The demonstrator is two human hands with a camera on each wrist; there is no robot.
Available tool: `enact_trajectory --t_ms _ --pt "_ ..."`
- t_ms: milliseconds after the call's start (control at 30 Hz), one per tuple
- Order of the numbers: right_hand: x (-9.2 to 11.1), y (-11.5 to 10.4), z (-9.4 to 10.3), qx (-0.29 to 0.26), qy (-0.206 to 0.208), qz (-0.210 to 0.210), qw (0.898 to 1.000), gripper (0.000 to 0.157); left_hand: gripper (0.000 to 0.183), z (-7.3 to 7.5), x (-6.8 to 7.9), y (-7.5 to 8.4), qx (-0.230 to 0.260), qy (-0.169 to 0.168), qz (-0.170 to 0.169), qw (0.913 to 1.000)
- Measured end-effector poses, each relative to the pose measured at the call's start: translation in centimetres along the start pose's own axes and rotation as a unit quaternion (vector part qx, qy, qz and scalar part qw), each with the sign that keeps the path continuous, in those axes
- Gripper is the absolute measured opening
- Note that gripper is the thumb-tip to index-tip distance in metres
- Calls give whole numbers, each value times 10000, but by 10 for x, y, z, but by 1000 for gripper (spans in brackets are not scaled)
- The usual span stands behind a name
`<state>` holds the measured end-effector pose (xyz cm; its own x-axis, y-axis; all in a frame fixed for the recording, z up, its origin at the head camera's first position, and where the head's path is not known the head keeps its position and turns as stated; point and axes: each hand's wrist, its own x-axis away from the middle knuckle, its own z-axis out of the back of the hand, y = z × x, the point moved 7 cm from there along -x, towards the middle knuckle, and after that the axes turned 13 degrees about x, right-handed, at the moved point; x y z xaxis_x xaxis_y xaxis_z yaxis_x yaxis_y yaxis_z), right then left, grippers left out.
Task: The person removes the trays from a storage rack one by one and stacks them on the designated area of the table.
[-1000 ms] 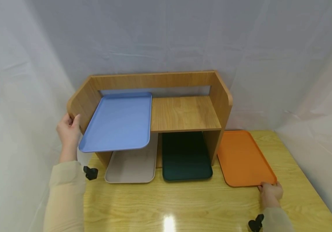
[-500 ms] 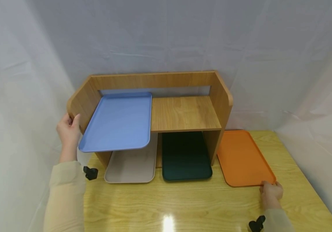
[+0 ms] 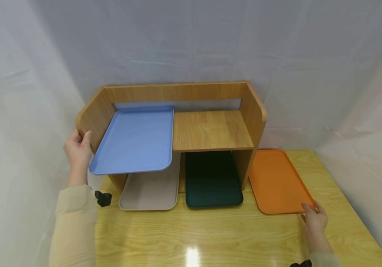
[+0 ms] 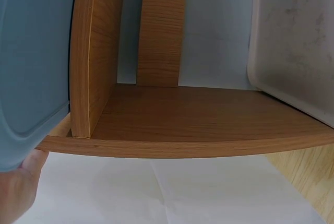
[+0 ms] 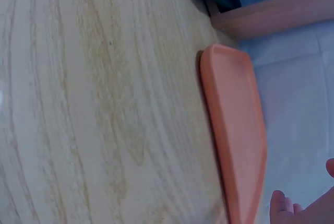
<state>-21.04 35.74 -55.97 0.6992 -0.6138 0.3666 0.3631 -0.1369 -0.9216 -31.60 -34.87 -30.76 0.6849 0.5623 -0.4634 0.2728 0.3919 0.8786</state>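
1. Head view: a wooden shelf (image 3: 214, 129) with tan grain and rounded panel corners stands on the pale, streaked wood counter (image 3: 164, 237). Its upper level bears a blue tray (image 3: 135, 139), on the left half, the near end jutting past the board. The lower left compartment holds a beige tray (image 3: 152, 189), the lower right one a dark green tray (image 3: 212, 181); both stick out at the front. The orange tray (image 3: 279, 181), a flat rectangle with a low rim and rounded corners, lies on the counter just right of the shelf. The left hand (image 3: 78, 150) pinches the front edge of the shelf's left side panel between thumb and fingers. The right hand (image 3: 315, 220) is at the orange tray's near right corner, fingertips overlapping it.

2. Left wrist view: the beige tray's inside shows dark, smudgy marks; it sits in the compartment under the board. The left hand is partly hidden behind the blue tray, beside the panel edge.

3. Right wrist view: the orange tray looks matte and pinkish, its raised rim running all along. The right hand's fingers are spread from the thumb, released, just beside the tray.
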Motion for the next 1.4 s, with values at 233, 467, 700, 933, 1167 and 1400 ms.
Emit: enact_trajectory --t_ms 233,467,700,933,1167,1400 --pt "26 -22 -7 -109 -311 241 9992 69 29 0 0 1 -57 -48 -18 10000" --pt "37 -39 -16 -439 -526 1074 9919 65 29 0 0 0 -62 -61 14 10000" --pt "47 -49 -25 -335 -443 1044 9930 61 29 0 0 0 -60 -53 30 10000" --pt "-37 5 -33 -524 -1019 2088 9712 63 28 1 0 0 -37 3 62 10000" --pt "-41 10 -54 -786 -1605 2562 9500 62 30 1 0 -2 -39 -21 75 10000" --pt "49 -48 -75 -173 -2171 2736 9368 61 30 0 0 -3 -31 -55 80 9999"
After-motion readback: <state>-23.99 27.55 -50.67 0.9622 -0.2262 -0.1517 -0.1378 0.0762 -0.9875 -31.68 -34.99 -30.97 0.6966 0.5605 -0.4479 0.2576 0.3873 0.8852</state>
